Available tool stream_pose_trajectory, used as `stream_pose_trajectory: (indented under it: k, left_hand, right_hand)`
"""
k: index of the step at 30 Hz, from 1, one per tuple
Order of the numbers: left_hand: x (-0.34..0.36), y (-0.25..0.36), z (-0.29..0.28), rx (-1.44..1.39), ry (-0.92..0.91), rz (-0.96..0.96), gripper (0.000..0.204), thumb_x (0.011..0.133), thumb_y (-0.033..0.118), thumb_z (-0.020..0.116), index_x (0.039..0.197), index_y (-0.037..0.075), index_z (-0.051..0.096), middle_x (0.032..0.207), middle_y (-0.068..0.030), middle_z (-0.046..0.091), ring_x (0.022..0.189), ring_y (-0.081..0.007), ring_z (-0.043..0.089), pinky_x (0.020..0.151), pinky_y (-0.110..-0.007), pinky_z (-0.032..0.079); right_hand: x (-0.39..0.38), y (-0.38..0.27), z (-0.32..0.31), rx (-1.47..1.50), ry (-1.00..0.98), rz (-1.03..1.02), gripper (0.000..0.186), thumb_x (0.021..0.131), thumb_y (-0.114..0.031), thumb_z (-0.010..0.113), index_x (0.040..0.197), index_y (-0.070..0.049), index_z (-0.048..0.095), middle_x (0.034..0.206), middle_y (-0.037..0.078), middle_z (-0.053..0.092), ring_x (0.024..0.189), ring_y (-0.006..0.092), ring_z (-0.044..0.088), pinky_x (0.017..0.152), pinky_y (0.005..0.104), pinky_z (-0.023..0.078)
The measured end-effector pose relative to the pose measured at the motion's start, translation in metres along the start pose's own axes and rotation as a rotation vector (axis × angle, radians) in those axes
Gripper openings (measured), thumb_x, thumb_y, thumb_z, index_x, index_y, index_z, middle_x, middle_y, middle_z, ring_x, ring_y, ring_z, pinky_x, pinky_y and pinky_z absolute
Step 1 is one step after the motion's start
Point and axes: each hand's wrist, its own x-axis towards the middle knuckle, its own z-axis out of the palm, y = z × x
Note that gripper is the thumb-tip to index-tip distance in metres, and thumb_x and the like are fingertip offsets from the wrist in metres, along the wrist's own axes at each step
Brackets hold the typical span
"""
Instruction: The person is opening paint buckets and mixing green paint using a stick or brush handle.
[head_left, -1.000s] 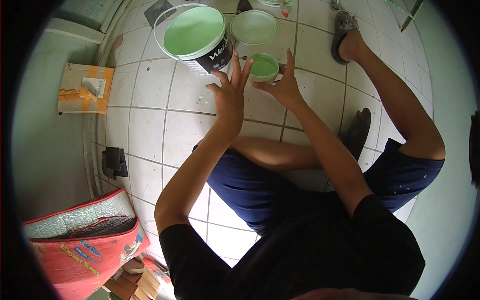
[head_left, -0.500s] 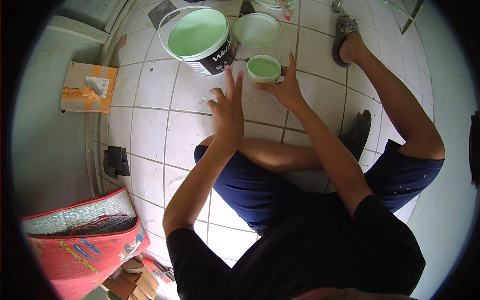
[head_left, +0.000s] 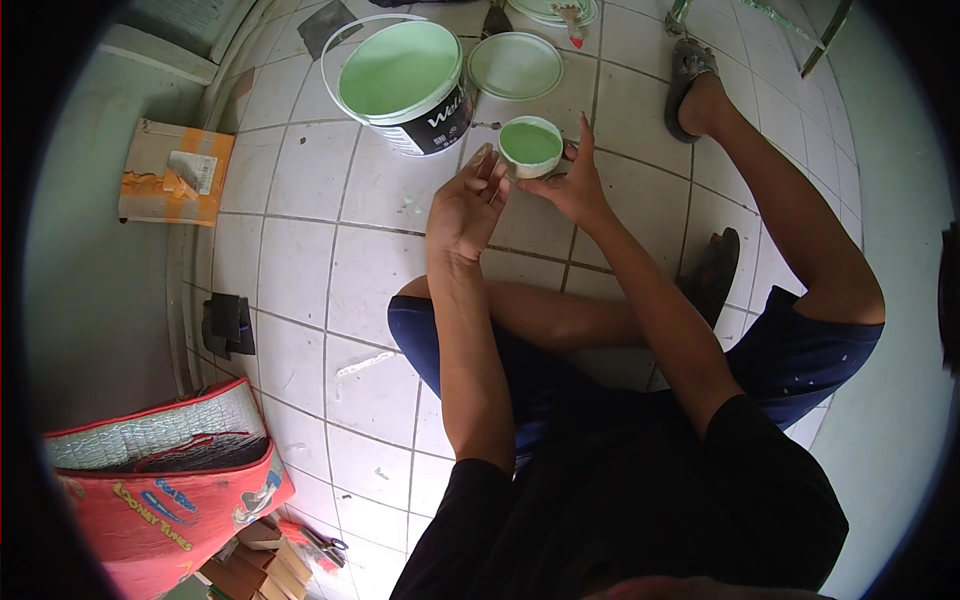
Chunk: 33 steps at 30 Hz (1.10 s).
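My right hand [head_left: 574, 186] holds a small whitish tub [head_left: 530, 146] of light green paint, thumb on its near side and fingers round the right side. Beside it, my left hand [head_left: 466, 206] is turned palm up, fingers extended toward the tub's left side; whether they touch it I cannot tell. Just beyond stands a big black-and-white bucket [head_left: 440, 120] of the same green paint, its wire-like white handle tipped to the left. A pale round lid [head_left: 515, 66] lies on the floor to the right of the bucket.
A paintbrush [head_left: 571, 22] rests on another lid [head_left: 545, 8] at the far side. Along the left wall are a taped cardboard box [head_left: 176, 172], a black object [head_left: 229, 323] and a red insulated bag [head_left: 180, 490]. My legs are folded on the tiled floor [head_left: 290, 260].
My left hand has rolled from back-up to palm-up, and its fingers have come closer to the tub. The tub has shifted slightly in my right hand's grip.
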Motion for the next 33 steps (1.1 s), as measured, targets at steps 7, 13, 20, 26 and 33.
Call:
stream_pose_trajectory:
  k: [7,13,20,26,33]
  left_hand:
    - [0.005,0.008,-0.010,-0.198,0.003,-0.052,0.053,0.086,0.008,0.044,0.136,-0.009,0.050,0.123,-0.0168,0.058,0.109,-0.0265,0.057,0.099,-0.037,0.047]
    - [0.010,0.002,-0.006,-0.202,-0.003,-0.070,0.051,0.089,0.012,0.044,0.135,-0.009,0.052,0.122,-0.0165,0.059,0.106,-0.0260,0.057,0.095,-0.036,0.048]
    - [0.009,-0.003,-0.005,-0.145,0.066,-0.073,0.048,0.096,0.020,0.043,0.134,-0.008,0.055,0.119,-0.0155,0.061,0.102,-0.0254,0.058,0.091,-0.035,0.048]
    - [0.010,-0.008,-0.003,0.179,0.185,0.091,0.047,0.096,0.022,0.051,0.134,-0.005,0.055,0.119,-0.0134,0.062,0.099,-0.0220,0.059,0.090,-0.034,0.048]
    - [0.009,-0.018,0.004,0.521,0.307,0.207,0.049,0.090,0.011,0.064,0.136,-0.003,0.055,0.114,-0.0097,0.068,0.091,-0.0154,0.061,0.084,-0.031,0.050]
  right_hand:
    - [-0.002,0.001,-0.027,0.230,-0.085,0.130,0.108,0.068,-0.006,0.087,0.156,-0.002,0.025,0.144,0.019,0.050,0.139,0.0290,0.043,0.101,0.0396,0.050]
    - [0.014,0.035,-0.071,0.948,-0.330,0.261,0.071,0.079,0.005,0.066,0.147,-0.006,0.048,0.150,0.010,0.048,0.137,0.0227,0.044,0.102,0.0361,0.046]
    - [0.007,0.008,-0.073,1.448,-0.338,0.396,0.062,0.089,-0.011,0.047,0.149,0.000,0.040,0.157,0.023,0.038,0.140,0.0296,0.043,0.108,0.0424,0.040]
    - [0.010,-0.003,-0.081,1.276,-0.256,0.381,0.064,0.093,-0.029,0.038,0.152,-0.005,0.036,0.157,0.024,0.039,0.139,0.0313,0.044,0.107,0.0442,0.038]
    - [0.008,-0.021,-0.071,0.849,-0.173,0.320,0.064,0.099,-0.038,0.028,0.157,-0.011,0.025,0.153,0.020,0.048,0.138,0.0276,0.045,0.103,0.0413,0.038]
